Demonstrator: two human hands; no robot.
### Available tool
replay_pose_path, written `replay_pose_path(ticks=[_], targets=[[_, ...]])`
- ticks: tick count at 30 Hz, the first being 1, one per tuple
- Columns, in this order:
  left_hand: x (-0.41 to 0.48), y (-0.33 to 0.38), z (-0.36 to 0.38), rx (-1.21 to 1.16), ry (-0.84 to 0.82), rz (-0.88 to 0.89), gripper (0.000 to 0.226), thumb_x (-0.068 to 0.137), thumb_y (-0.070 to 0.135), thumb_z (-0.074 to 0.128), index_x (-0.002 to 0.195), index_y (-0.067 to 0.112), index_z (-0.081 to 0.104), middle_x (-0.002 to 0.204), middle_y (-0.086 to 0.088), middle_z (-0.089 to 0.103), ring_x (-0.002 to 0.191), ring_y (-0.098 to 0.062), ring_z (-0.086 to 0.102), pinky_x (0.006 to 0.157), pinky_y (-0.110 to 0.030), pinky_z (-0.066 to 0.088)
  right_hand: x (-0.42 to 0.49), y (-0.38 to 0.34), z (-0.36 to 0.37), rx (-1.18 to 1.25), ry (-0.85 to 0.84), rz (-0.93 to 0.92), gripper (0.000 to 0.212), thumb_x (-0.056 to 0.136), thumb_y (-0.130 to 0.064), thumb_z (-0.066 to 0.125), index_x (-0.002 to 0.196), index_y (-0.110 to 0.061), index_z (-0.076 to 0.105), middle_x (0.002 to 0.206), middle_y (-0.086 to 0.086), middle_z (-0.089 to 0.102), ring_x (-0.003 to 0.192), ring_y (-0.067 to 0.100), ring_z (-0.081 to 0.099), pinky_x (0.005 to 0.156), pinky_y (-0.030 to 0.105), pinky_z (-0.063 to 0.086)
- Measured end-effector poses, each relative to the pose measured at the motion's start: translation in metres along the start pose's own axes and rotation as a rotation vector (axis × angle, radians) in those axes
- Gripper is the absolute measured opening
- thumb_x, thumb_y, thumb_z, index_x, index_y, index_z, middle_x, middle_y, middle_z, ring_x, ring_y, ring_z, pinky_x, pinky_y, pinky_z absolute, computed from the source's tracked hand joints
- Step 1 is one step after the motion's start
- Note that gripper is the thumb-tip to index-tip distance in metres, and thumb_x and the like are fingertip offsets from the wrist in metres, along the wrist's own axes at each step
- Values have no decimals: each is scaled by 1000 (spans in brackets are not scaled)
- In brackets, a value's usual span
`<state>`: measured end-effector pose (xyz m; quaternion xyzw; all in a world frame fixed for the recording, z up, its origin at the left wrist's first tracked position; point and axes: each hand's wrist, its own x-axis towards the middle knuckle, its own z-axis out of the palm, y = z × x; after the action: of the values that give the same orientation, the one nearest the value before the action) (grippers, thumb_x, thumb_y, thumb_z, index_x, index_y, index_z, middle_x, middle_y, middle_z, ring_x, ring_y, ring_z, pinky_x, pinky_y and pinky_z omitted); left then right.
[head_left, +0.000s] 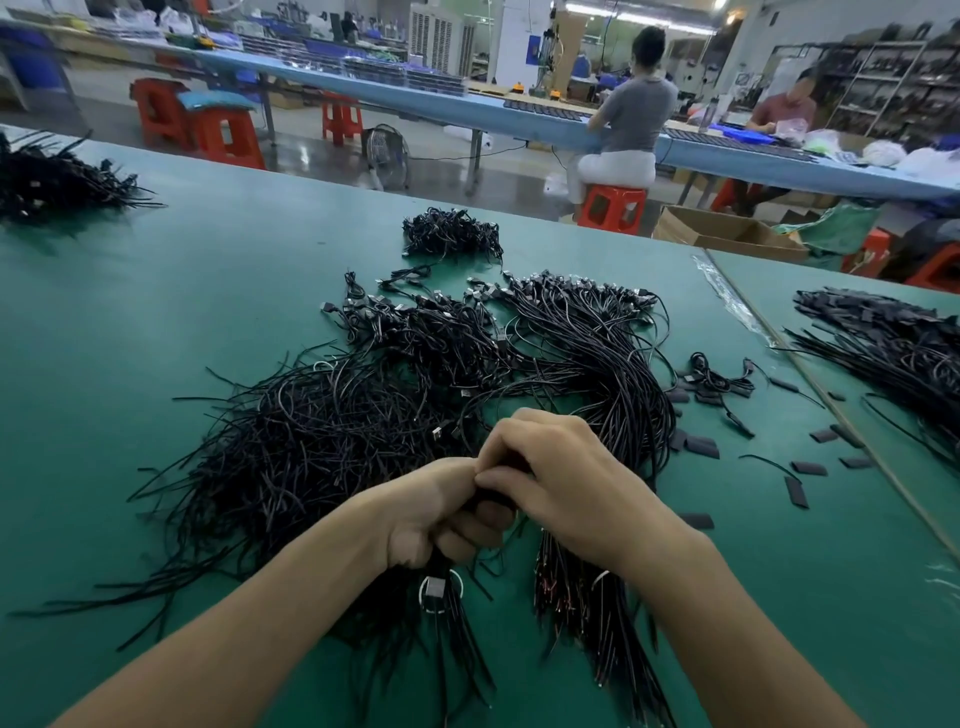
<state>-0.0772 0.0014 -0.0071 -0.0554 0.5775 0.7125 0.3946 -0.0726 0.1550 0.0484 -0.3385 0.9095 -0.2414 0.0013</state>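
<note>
1. The left hand (441, 514) is near the middle of the scene, its fingers curled tight round a bundle of thin black cables (452, 623), whose loose ends hang out below the fist towards the near edge.
2. The right hand (563, 475) sits just right of it and touches it – its curled fingertips and thumb pinch the top of the same bundle, right against the left thumb.
3. Both hands are above a wide green matted worktable (156, 322), which fills most of the view.
4. Under and to the left of the hands lies a big loose heap of black wires (332, 436), with strands splayed out over the mat.
5. To the right of that heap is a long sheaf of black leads with silver plug ends (587, 332); the plugs are at the far end.
6. Further off sits a small tangled clump of black cable (452, 236), and at the far left another dark pile (52, 179).
7. Short flat black sleeve pieces (701, 446) are scattered on the mat to the right of the hands.
8. A second green table (753, 275) butts up on the right, bearing its own stack of black leads (883, 338).
9. Beyond the table is a glossy grey floor (322, 156) with red plastic stools (223, 137), a round floor fan (387, 153) and an open cardboard box (727, 234).
10. A long blue workbench (467, 111) crosses the far room – a seated person in a grey top (636, 109) faces it, another person (784, 109) sits behind it, and dark shelving (883, 88) is at the far right
</note>
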Motion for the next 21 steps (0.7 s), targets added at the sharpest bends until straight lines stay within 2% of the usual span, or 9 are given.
replay_pose_path(ticks=[2, 4, 5, 7, 9, 11, 13, 17, 21], targets=[[1, 1, 0, -81, -88, 5, 45, 94, 49, 47, 58, 23, 48, 58, 5, 32, 42, -4, 17, 31, -14, 12, 0, 6, 4, 31, 13, 69, 13, 93, -24, 65, 80, -28, 61, 87, -14, 58, 85, 3, 55, 78, 26, 48], [1, 0, -1, -113, -157, 15, 57, 80, 77, 52, 64, 22, 45, 63, 5, 30, 46, -5, 13, 33, -14, 12, 0, 10, 6, 51, 13, 114, 19, 92, -23, 66, 75, -28, 58, 80, -13, 60, 78, 2, 57, 71, 24, 47], [-1, 0, -2, -100, -190, 31, 62, 71, 82, 59, 66, 22, 46, 64, 5, 31, 47, -5, 14, 32, -14, 14, 0, 12, 6, 75, 9, 127, 19, 91, -23, 66, 75, -29, 58, 79, -13, 61, 76, 2, 58, 69, 22, 46], [-3, -2, -4, 1, -258, 91, 65, 58, 73, 80, 78, 17, 53, 65, 6, 30, 46, -2, 20, 32, -12, 19, -2, 15, 6, 131, -12, 135, 13, 89, -25, 68, 79, -30, 62, 80, -14, 64, 76, 1, 59, 68, 20, 47], [-6, -3, -5, 183, -257, 153, 54, 55, 47, 93, 83, 20, 56, 65, 5, 29, 48, -3, 23, 34, -14, 18, -2, 16, 4, 150, -30, 130, 7, 86, -27, 73, 85, -31, 67, 82, -15, 65, 80, -1, 60, 72, 23, 52], [-8, -2, -3, 364, -195, 145, 33, 61, 30, 89, 68, 31, 57, 63, 4, 34, 51, -9, 25, 39, -23, 13, -2, 15, 3, 133, -31, 140, 15, 82, -32, 78, 90, -32, 65, 85, -15, 65, 80, 0, 61, 74, 27, 55], [-8, -2, -3, 442, -156, 115, 34, 70, 19, 83, 61, 33, 53, 60, 7, 42, 49, -7, 31, 39, -21, 17, -3, 13, 3, 117, -39, 154, 24, 80, -36, 80, 93, -34, 61, 89, -13, 63, 78, 2, 60, 73, 28, 55], [-6, 0, -4, 514, -138, 86, 43, 81, 10, 76, 56, 28, 46, 54, 13, 44, 44, -2, 34, 38, -17, 22, -4, 7, 3, 26, -69, 148, 15, 84, -39, 75, 81, -35, 61, 88, -14, 62, 83, 2, 59, 78, 33, 55], [-5, 3, -4, 579, -84, 125, 43, 82, 5, 76, 56, 26, 48, 57, 8, 42, 45, -4, 36, 39, -18, 26, -3, 1, 3, -36, -65, 181, 11, 88, -37, 70, 85, -31, 62, 92, -12, 61, 90, 11, 58, 80, 32, 51]])
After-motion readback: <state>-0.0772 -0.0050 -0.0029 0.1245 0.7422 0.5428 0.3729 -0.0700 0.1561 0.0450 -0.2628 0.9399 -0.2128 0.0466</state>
